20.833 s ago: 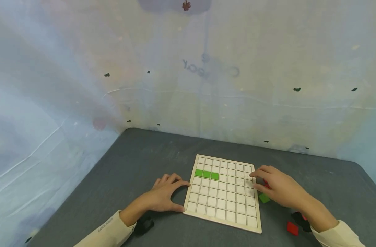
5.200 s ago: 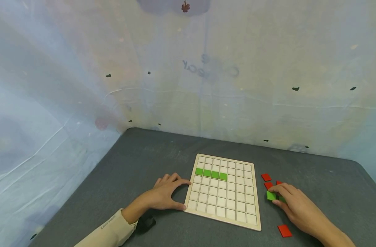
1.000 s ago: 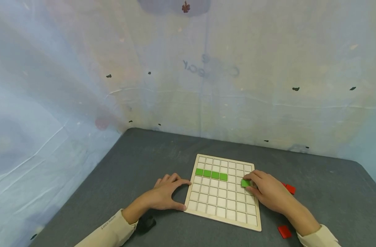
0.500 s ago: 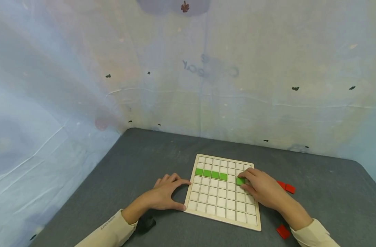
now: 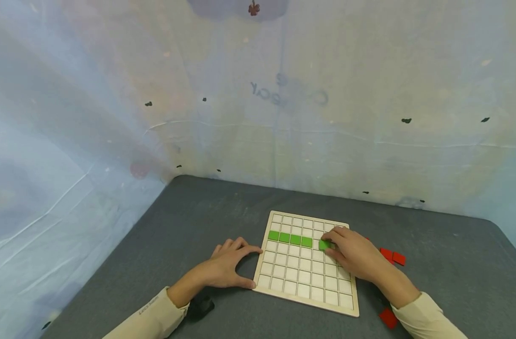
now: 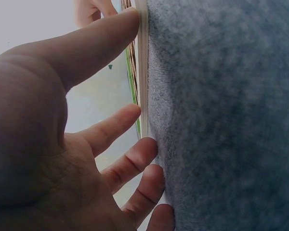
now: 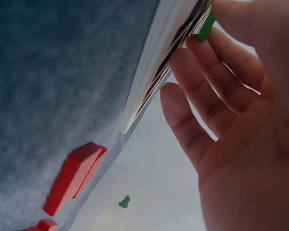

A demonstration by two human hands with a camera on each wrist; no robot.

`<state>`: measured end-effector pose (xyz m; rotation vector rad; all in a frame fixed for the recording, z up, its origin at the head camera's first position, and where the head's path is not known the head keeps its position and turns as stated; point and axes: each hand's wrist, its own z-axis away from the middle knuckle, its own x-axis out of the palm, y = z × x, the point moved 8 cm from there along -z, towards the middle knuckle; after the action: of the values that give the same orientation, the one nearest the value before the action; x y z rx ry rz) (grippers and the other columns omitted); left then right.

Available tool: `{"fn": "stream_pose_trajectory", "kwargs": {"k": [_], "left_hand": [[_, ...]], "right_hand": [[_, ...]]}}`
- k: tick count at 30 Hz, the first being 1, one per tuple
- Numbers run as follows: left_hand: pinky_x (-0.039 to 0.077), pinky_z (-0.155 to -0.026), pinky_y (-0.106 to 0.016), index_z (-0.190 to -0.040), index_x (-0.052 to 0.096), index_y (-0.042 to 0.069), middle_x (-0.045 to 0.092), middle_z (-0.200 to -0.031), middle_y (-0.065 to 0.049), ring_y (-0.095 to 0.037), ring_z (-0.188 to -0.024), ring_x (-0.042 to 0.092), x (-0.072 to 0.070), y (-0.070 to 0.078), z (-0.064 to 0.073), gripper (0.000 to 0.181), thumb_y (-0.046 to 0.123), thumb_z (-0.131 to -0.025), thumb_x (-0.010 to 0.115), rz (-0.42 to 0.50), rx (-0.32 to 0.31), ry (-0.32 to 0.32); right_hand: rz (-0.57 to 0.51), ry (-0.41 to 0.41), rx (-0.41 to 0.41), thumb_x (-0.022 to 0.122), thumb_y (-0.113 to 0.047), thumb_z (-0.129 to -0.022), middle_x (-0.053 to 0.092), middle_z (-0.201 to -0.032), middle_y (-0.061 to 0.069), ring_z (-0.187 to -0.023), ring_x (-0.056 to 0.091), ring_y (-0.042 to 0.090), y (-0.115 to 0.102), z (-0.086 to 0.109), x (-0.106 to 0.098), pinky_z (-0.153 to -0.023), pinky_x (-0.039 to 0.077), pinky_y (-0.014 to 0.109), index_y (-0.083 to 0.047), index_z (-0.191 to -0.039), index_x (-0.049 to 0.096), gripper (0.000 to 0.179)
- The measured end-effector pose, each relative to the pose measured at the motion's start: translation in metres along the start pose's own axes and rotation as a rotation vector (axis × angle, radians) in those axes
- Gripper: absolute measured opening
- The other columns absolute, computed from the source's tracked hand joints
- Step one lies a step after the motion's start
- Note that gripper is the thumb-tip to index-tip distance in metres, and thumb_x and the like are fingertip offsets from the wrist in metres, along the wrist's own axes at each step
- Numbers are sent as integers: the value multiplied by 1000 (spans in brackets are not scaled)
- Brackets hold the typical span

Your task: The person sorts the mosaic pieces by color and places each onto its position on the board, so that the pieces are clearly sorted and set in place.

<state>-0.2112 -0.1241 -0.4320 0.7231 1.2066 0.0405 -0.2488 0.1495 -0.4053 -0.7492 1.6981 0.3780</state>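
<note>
A pale wooden grid board [image 5: 306, 307] lies on the table with four-sided cells. Toward its far left, several green square tiles [image 5: 295, 239] sit side by side in one row. My right hand [image 5: 361, 256] pinches another green tile [image 5: 323, 245] between thumb and fingertips, close over the board just right of that row. The edge of this tile shows green at the fingertips in the right wrist view. My left hand [image 5: 224, 269] is spread, its thumb at the board's near left corner and its index finger touching the left edge [image 6: 144, 72].
Several red tiles [image 5: 386, 254] lie on the dark grey table [image 5: 215, 212] right of the board, partly hidden by the right hand. One red tile [image 5: 388, 318] lies nearer the front. A black object [image 5: 200, 308] is under the left wrist. A pale sheet [image 5: 309, 155] hangs behind the table.
Over the last second my right hand carries the green tile leftward toward the row. Since the oldest frame the green row has grown by one tile. My left hand stays at the board's edge.
</note>
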Motion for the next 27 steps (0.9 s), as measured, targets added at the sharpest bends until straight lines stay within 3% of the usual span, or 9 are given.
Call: {"fn": "stream_pose_trajectory", "kwargs": {"k": [9,27], "left_hand": [[28,-85,-42,-144,49,33,46,-128,3,-18,-110,39,0,0,0,76,55,-77,80,-7,-1,2],[28,-85,-41,-143,49,34,46,-127,4,-17,-109,39,0,-2,-1,75,55,-78,80,-5,7,11]], "right_hand": [[-4,-20,-25,70,-28,-94,64,-117,0,-104,65,19,-5,-7,4,-87,53,39,-16,-119,66,28],[-6,-43,-15,69,-29,-94,63,-114,-1,-98,64,17,-8,-13,7,-84,53,38,-16,-118,66,28]]}}
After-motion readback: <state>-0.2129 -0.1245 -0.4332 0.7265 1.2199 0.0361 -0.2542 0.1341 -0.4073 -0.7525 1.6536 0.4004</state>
